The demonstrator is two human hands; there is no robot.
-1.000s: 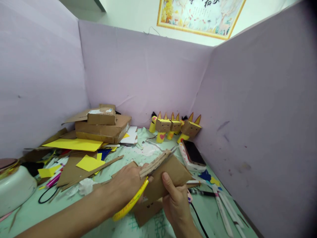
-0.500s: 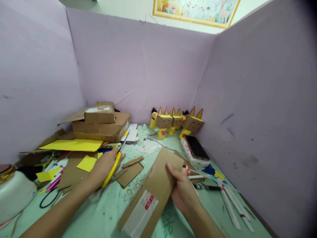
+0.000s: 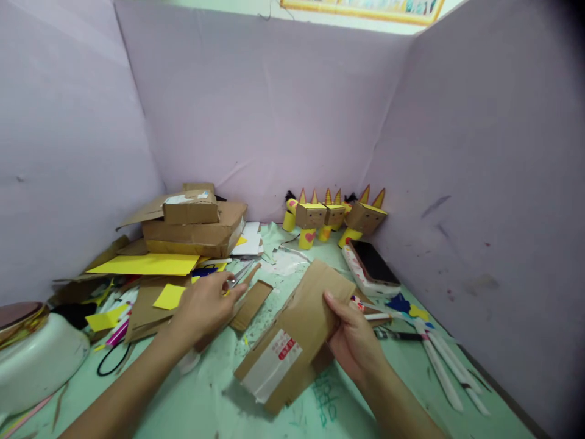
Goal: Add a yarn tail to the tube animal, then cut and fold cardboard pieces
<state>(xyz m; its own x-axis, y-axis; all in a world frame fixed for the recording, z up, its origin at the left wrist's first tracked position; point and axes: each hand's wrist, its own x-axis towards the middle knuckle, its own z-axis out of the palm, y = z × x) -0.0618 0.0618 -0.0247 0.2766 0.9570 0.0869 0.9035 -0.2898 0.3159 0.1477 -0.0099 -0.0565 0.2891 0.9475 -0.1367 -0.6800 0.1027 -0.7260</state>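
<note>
Since half a second ago my left hand [image 3: 208, 305] has dropped lower on the green table mat [image 3: 205, 396], and the yellow-handled scissors [image 3: 238, 279] that stood up plainly in its grip are now mostly hidden under the fingers; only the metal blades show, poking out toward 1 o'clock. I judge the hand is curled around the handles, though I cannot see the loops themselves. Just beside the blade tips, at 3 o'clock from that hand, lies a small brown cardboard strip [image 3: 251, 303], flat on the mat, its long axis running from 7 to 1 o'clock.

Further right, the long brown cardboard panel with a white label and red print [image 3: 297, 332] has swung a little, and my right hand [image 3: 354, 344] pinches its right edge, thumb on top and fingers beneath. Its long axis runs from 7 o'clock, where the labelled end hangs just over the mat, up to 1 o'clock.

The relation that counts: this panel lies at 3 o'clock from the scissors, near but apart, with its long left edge facing the blades. My left hand is nearer the strip; my right hand alone carries the panel.
</note>
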